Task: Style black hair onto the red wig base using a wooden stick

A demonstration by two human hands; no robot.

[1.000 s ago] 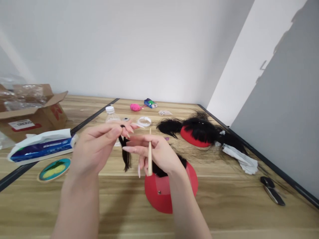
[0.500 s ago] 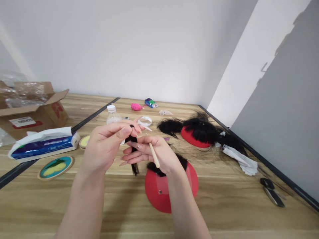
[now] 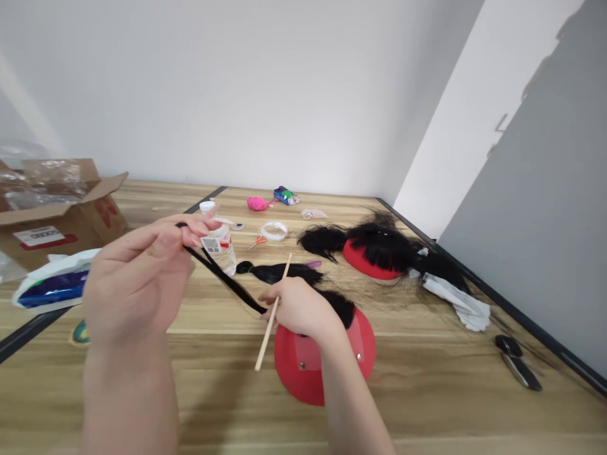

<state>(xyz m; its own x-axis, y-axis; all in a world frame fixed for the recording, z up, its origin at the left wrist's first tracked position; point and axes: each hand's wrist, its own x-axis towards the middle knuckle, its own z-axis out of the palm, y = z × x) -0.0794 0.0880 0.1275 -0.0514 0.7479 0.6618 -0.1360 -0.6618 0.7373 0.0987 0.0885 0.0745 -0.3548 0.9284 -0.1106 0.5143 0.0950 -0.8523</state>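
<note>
Raised at the left, my left hand pinches one end of a lock of black hair. The lock stretches slanting down to my right hand, which grips its lower part. A thin pale wooden stick also sits in my right hand, sticking out above and below the fingers. Beneath my right wrist lies a red rounded base with clear patches, metal studs and black hair along its far edge, partly covered by my arm. Just beyond, a bundle of black hair lies on the wooden table.
A water bottle stands behind my left hand. Farther back are orange scissors, a clear ring and pink yarn. Right: a red form with black hair, hair clippers. Left: a cardboard box, a tissue pack.
My hands have moved apart, the left going left and slightly nearer, drawing the hair lock taut between them. The stick in my right hand has turned, and the hair bundle behind is uncovered.
</note>
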